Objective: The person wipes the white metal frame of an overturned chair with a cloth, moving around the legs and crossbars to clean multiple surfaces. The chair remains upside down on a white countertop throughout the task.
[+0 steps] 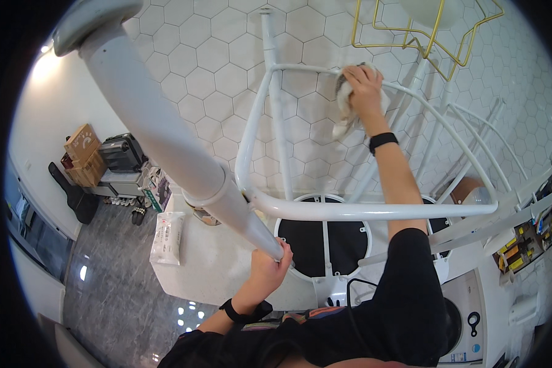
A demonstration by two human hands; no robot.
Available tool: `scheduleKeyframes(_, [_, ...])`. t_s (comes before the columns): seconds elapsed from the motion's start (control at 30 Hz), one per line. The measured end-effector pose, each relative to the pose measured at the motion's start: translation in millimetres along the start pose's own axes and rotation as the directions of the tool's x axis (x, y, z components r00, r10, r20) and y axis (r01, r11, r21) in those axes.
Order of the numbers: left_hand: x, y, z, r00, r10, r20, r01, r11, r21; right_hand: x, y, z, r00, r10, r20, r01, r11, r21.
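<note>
An upturned white metal stool frame stands before me, with a curved rail (331, 210) joining its legs. Low down, my left hand (272, 262) is wrapped around the near leg (179, 152), whose grey foot cap (92, 23) points up at the upper left. At the far side, my right hand (364, 92) presses a crumpled white-and-grey cloth (342, 110) against the rail. The cloth hides part of the tube there. Beneath the frame lies the round black underside of a seat (303, 248), resting on a white counter (202, 276).
Another upturned white stool frame (478, 119) stands to the right. Gold wire (437, 32) hangs above, near the hexagonal wall tiles (202, 64). A wipes packet (167, 238) lies at the counter's left end. A washing machine (464, 299) is at lower right; cardboard boxes (83, 147) stand far left.
</note>
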State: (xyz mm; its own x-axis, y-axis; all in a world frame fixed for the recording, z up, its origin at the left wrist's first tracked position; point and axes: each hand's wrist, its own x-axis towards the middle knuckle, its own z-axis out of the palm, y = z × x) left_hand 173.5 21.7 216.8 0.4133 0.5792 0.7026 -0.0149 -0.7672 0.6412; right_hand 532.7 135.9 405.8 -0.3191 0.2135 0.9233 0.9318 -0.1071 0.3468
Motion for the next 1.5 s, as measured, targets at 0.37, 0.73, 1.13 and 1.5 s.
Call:
scheduleKeyframes(0.37, [-3.3, -1.2, 3.5, 0.997, -0.071, -0.005, 0.071, 0.997, 0.013, 11.4, -16.6, -2.1, 0.991, -0.031, 0.131, 0.03, 0.999, 0.015])
scheduleKeyframes(0.73, [-2.0, -3.9, 4.6, 1.0, -0.025, 0.003, 0.024, 0.998, 0.06, -0.2, -2.8, 5.1, 0.999, -0.053, 0.007, 0.053, 0.998, -0.045])
scheduleKeyframes(1.13, [-2.6, -9.3, 6.8, 1.0, -0.012, -0.003, 0.012, 0.999, 0.037, 8.2, -14.3, -0.4, 0.995, -0.091, 0.029, 0.091, 0.996, 0.01])
scheduleKeyframes(1.5, [-4.2, -15.3, 12.1, 0.997, -0.011, -0.078, 0.008, 0.999, -0.038, 1.0, -0.7, 0.5, 0.998, -0.066, 0.0, 0.066, 0.998, -0.001])
